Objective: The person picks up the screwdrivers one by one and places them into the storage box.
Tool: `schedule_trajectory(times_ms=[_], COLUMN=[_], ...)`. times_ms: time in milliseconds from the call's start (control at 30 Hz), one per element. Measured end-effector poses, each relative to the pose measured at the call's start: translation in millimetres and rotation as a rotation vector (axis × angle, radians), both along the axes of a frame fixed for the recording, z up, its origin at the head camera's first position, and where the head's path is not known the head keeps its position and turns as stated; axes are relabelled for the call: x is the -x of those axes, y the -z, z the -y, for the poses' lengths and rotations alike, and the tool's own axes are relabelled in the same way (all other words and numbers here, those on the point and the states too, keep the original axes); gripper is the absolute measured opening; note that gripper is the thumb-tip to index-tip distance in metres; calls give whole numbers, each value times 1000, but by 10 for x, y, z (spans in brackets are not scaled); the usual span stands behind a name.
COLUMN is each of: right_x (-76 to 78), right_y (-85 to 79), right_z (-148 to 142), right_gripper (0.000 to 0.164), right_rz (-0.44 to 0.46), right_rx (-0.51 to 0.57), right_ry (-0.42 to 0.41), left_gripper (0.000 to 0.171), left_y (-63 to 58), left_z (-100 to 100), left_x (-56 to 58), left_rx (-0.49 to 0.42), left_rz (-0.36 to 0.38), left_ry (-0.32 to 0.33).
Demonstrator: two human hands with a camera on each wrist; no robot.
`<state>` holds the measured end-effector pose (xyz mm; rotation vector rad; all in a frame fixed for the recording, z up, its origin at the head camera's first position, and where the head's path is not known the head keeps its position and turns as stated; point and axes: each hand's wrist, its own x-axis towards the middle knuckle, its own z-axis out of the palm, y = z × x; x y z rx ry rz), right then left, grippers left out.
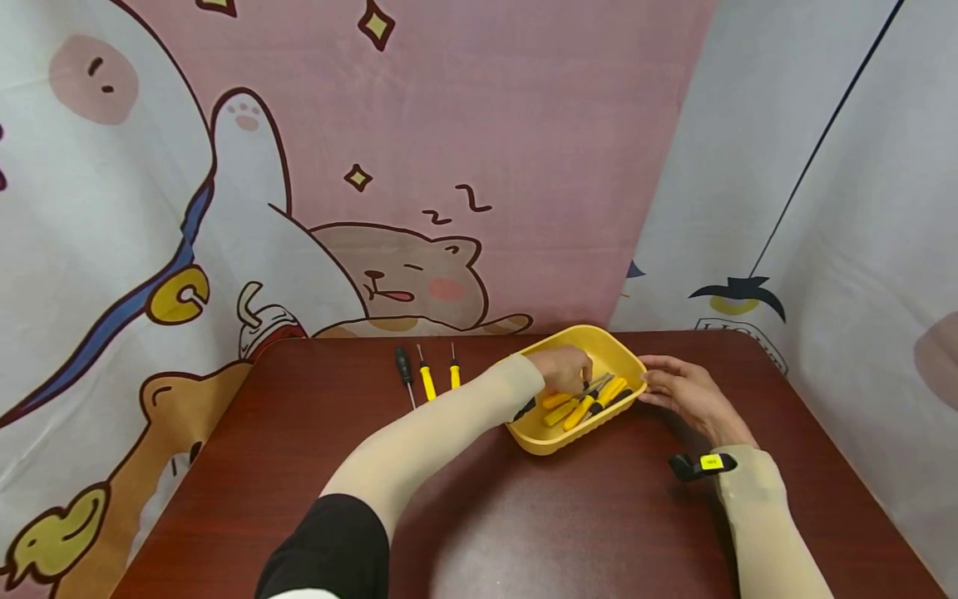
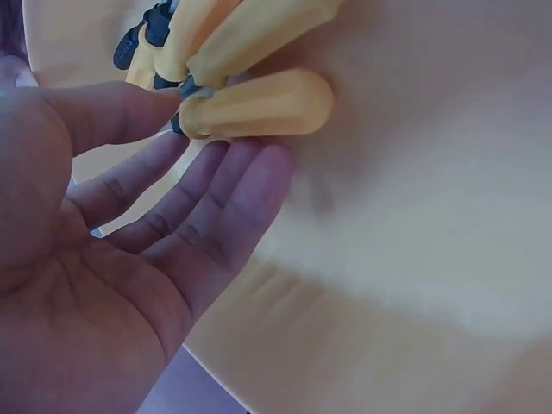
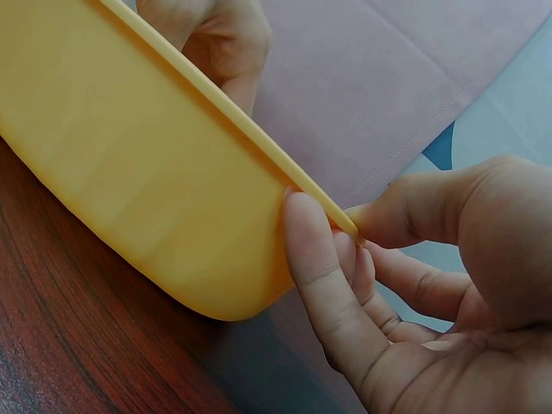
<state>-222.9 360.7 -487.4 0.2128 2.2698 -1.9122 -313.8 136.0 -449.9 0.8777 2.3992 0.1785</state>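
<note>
A yellow plastic basket [image 1: 542, 445] stands at an angle on the table, with several yellow-handled screwdrivers [image 1: 580, 411] lying inside. My left hand [image 1: 563, 368] reaches into it from the left. Up close in the left wrist view, the thumb and index finger of that hand pinch a screwdriver [image 2: 263, 105] at the neck of its yellow handle; its shaft is mostly hidden by the fingers. At the basket's right corner, my right hand [image 1: 692, 395] pinches the rim [image 3: 323, 207] between thumb and fingers, as the right wrist view shows.
Left of the basket, a black-handled screwdriver [image 1: 403, 366] and two yellow-handled ones, a middle one [image 1: 427, 383] and a right one [image 1: 455, 376], lie roughly side by side on the brown table [image 1: 329, 416]. A printed cloth [image 1: 554, 166] hangs behind the table.
</note>
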Motion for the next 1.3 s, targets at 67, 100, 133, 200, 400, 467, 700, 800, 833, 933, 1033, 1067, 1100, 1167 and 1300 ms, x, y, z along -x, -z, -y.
schedule_trajectory(times_ms=[67,100,133,200,400,467,700,800,833,933,1033,1067,1100,1167,1300], right_x=[2,2,2,-1,-28,-33,-26,-20,-19,-15,-13,-12,-12,-9,-2], right_y=[2,4,7,12,3,-2,-2,3,3,5,7,8,9,10,13], right_z=[-1,-1,-2,-1,3,1,-1,2,3,4,3,2,2,3,6], right_gripper=[52,52,52,52,53,52,53,53,54,54,53,53,53,53,52], right_rz=[-2,-2,-2,-1,5,5,6,7,7,5,1,0,-2,-5,-9], right_rx=[-2,-2,-3,-4,-13,-12,-12,-14,-16,-15,-17,-16,-15,-13,-12], right_ry=[-2,-2,-2,-2,4,4,1,3,3,2,-1,-1,-3,-6,-11], left_gripper=[34,34,34,35,40,42,49,52,54,58,61,62,63,64,73], left_y=[-7,-11,-17,-28,-77,-97,-157,-183,-192,-221,-236,-237,-237,-234,-234], left_z=[7,10,15,22,37,41,59,62,61,58,62,68,79,108,196], left_x=[0,0,-3,-7,-31,-40,-79,-108,-119,-156,-185,-194,-201,-207,-193], left_rx=[-3,-5,-5,-3,-2,-1,0,10,16,42,59,60,52,32,-18], left_rz=[0,-1,-9,-26,-103,-117,-160,-187,-194,-216,-236,-246,-252,-256,-246], left_ry=[-5,-6,-4,5,80,93,133,163,169,179,185,190,191,186,161])
